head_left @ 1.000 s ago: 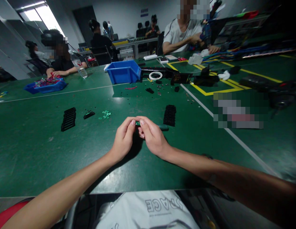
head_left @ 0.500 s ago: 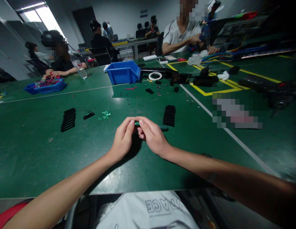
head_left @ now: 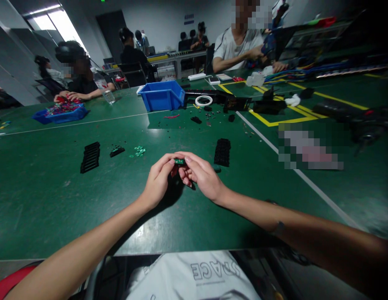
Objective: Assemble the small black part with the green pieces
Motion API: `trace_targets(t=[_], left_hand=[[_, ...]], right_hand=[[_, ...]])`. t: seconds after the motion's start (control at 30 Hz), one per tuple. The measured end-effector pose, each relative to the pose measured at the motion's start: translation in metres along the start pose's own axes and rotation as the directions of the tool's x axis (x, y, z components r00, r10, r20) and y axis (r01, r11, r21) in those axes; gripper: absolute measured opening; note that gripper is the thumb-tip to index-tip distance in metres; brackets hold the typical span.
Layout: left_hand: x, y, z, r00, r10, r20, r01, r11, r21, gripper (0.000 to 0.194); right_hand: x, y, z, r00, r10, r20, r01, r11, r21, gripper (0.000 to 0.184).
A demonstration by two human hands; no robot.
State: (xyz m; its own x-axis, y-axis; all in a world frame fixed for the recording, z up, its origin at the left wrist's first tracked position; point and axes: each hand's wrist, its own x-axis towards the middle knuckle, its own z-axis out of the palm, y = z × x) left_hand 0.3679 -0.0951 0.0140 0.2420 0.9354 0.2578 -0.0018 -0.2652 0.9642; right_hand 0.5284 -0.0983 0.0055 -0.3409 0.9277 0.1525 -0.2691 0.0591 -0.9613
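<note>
Between the fingertips of both hands is a small green circuit board (head_left: pixel 179 161), which seems to sit in a dark part mostly covered by my fingers. My left hand (head_left: pixel 159 177) is closed on its left end, thumb on top. At the other end my right hand (head_left: pixel 202 175) grips it between thumb and forefinger, the lower fingers curled beneath. A black ribbed block (head_left: pixel 222 152) lies just right of my right hand, with a dark green rounded object (head_left: pixel 216 168) partly hidden below it. Left of my hands lie small green boards (head_left: pixel 139 151) in a loose pile.
A black slotted rack (head_left: pixel 90 157) and a black piece with green bits (head_left: pixel 117 151) lie at left. Farther back stand a blue bin (head_left: pixel 162 96), a tape roll (head_left: pixel 203 101) and scattered small parts. A co-worker handles wires in a blue tray (head_left: pixel 69 114); another person sits across the table.
My thumbs have drawn apart a little, so more of the green board shows. My right hand's lower fingers have opened slightly. Both hands stay in about the same place.
</note>
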Motion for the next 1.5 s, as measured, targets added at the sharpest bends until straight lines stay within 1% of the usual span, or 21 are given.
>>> trace_targets(t=[0.17,0.27,0.33,0.4,0.53,0.63,0.7,0.8,0.83,0.9,1.0,1.13,1.23,1.3,1.37,1.43,1.5], left_hand=[[0.005,-0.005,-0.007,0.998,-0.003,-0.070,-0.001,0.998,-0.059,0.025],[0.008,-0.003,-0.012,0.998,-0.001,-0.062,-0.001,0.999,-0.040,0.025],[0.009,-0.001,-0.014,1.000,-0.015,-0.024,0.015,1.000,-0.020,0.025],[0.010,-0.001,-0.014,0.998,-0.044,0.039,0.043,0.999,0.021,0.024],[0.010,-0.005,-0.012,0.982,-0.081,0.171,0.071,0.995,0.065,0.026],[0.011,-0.008,-0.013,0.967,-0.039,0.252,0.011,0.994,0.109,0.023],[0.011,-0.007,-0.016,0.954,-0.007,0.299,-0.063,0.973,0.223,0.022],[0.012,-0.002,-0.024,0.933,0.021,0.360,-0.191,0.876,0.443,0.023],[0.013,0.000,-0.026,0.922,0.025,0.386,-0.226,0.846,0.484,0.023],[0.014,0.003,-0.030,0.901,0.039,0.433,-0.285,0.805,0.520,0.022],[0.016,0.005,-0.035,0.879,0.055,0.474,-0.339,0.772,0.539,0.020],[0.017,0.008,-0.040,0.864,0.037,0.503,-0.373,0.717,0.588,0.020],[0.018,0.012,-0.044,0.848,0.007,0.530,-0.382,0.701,0.602,0.024],[0.019,0.017,-0.046,0.844,0.003,0.537,-0.381,0.709,0.594,0.028],[0.021,0.024,-0.049,0.854,0.026,0.520,-0.371,0.731,0.573,0.023],[0.021,0.031,-0.051,0.888,0.088,0.452,-0.346,0.775,0.528,0.017],[0.019,0.035,-0.051,0.923,0.159,0.350,-0.317,0.830,0.458,0.017]], right_hand=[[0.001,-0.003,-0.004,0.996,-0.052,-0.076,0.043,0.991,-0.127,0.037],[0.000,-0.005,-0.006,0.993,-0.089,-0.074,0.074,0.980,-0.187,0.036],[-0.001,-0.006,-0.005,0.992,-0.106,-0.065,0.090,0.973,-0.212,0.035],[-0.001,-0.007,-0.005,0.990,-0.119,-0.069,0.101,0.969,-0.225,0.034],[-0.002,-0.008,-0.005,0.987,-0.132,-0.087,0.111,0.969,-0.219,0.034],[-0.002,-0.007,-0.006,0.987,-0.138,-0.085,0.118,0.971,-0.208,0.035],[-0.002,-0.007,-0.006,0.987,-0.141,-0.083,0.121,0.971,-0.205,0.035],[-0.003,-0.008,-0.005,0.987,-0.143,-0.074,0.126,0.972,-0.198,0.035],[-0.003,-0.009,-0.005,0.987,-0.143,-0.070,0.127,0.973,-0.194,0.035],[-0.004,-0.009,-0.005,0.988,-0.140,-0.061,0.126,0.973,-0.194,0.035],[-0.004,-0.011,-0.004,0.989,-0.136,-0.048,0.124,0.972,-0.201,0.035],[-0.004,-0.012,-0.004,0.991,-0.131,-0.032,0.122,0.973,-0.193,0.033],[-0.004,-0.012,-0.004,0.992,-0.128,-0.023,0.122,0.974,-0.191,0.032],[-0.004,-0.011,-0.004,0.992,-0.127,-0.021,0.121,0.974,-0.192,0.032],[-0.004,-0.011,-0.004,0.992,-0.127,-0.020,0.121,0.972,-0.200,0.033],[-0.005,-0.011,-0.004,0.992,-0.126,-0.019,0.119,0.969,-0.214,0.033],[-0.005,-0.011,-0.004,0.992,-0.123,-0.015,0.117,0.967,-0.227,0.033]])
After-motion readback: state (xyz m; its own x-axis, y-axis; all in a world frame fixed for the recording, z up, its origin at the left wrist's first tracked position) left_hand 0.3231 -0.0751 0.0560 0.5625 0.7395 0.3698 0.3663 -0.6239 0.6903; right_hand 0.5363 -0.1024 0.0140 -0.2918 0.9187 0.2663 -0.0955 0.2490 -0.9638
